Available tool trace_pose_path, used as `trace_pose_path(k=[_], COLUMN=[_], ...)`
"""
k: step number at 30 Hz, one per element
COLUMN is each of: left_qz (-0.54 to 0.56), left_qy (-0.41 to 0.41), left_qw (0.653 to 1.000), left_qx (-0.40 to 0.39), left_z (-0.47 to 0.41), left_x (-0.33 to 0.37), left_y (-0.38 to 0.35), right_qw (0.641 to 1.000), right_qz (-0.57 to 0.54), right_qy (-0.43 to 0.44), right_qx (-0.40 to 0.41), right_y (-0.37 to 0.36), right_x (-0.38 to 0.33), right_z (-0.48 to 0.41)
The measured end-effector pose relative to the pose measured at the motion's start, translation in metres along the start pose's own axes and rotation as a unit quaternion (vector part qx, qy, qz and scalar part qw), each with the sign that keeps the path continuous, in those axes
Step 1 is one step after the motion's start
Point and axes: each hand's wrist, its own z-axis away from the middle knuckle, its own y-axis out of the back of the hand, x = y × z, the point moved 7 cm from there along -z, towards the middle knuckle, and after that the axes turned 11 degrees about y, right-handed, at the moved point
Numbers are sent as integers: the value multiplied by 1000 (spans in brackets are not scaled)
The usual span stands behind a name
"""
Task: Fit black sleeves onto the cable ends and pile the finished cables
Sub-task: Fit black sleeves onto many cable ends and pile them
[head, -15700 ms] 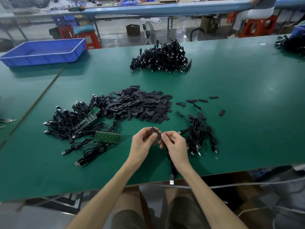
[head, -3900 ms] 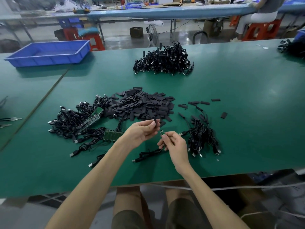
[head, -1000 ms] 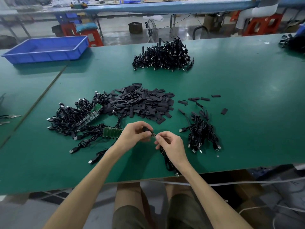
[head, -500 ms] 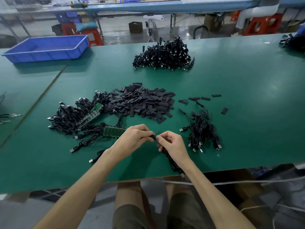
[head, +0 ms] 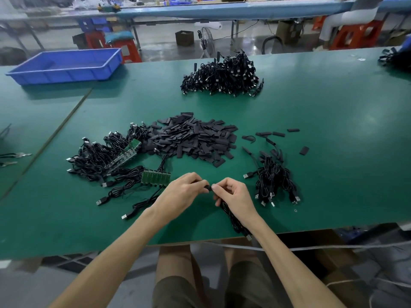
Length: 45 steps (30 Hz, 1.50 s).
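My left hand (head: 181,193) pinches a short black sleeve (head: 207,188) between thumb and fingers. My right hand (head: 234,194) pinches the end of a black cable (head: 233,220) right against that sleeve; the cable trails under my wrist to the table's front edge. A heap of loose black sleeves (head: 195,138) lies just beyond my hands. Cables with green circuit boards (head: 111,158) lie to the left. A small pile of cables (head: 274,181) sits to the right of my right hand. A big cable pile (head: 222,76) is at the far centre.
The green table (head: 333,112) ends just below my wrists. A blue tray (head: 64,65) stands at the far left. A few stray sleeves (head: 278,134) lie to the right of the heap. Another cable bundle (head: 393,58) sits at the far right edge.
My hands have drawn closer together over the last second, with the sleeve now against the cable end. The piles have not moved.
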Motion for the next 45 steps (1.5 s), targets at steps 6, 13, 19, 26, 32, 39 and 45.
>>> trace_pose_path(k=[6, 13, 19, 26, 32, 39, 45], left_qz=[-72, -28, -31, -16, 13, 38, 18], left_qy=[-33, -17, -30, -25, 20, 39, 27], left_qw=[996, 999, 999, 999, 996, 993, 997], left_qx=[-45, -29, -18, -34, -81, -100, -74], left_z=[3, 8, 6, 5, 1, -2, -1], left_x=[3, 1, 7, 6, -6, -8, -1], left_y=[-5, -4, -1, 2, 0, -5, -4], right_qw=[1000, 998, 999, 998, 997, 996, 995], right_qz=[12, -17, -37, -41, -41, -59, -78], right_qy=[-4, -17, -19, -28, -30, -32, -33], right_qx=[-25, -52, -31, -46, -55, -66, -54], right_y=[-4, -4, 0, -1, -3, -1, 0], right_x=[0, -1, -2, -1, 1, 1, -2], right_z=[-1, -2, -2, -3, -3, -3, -1])
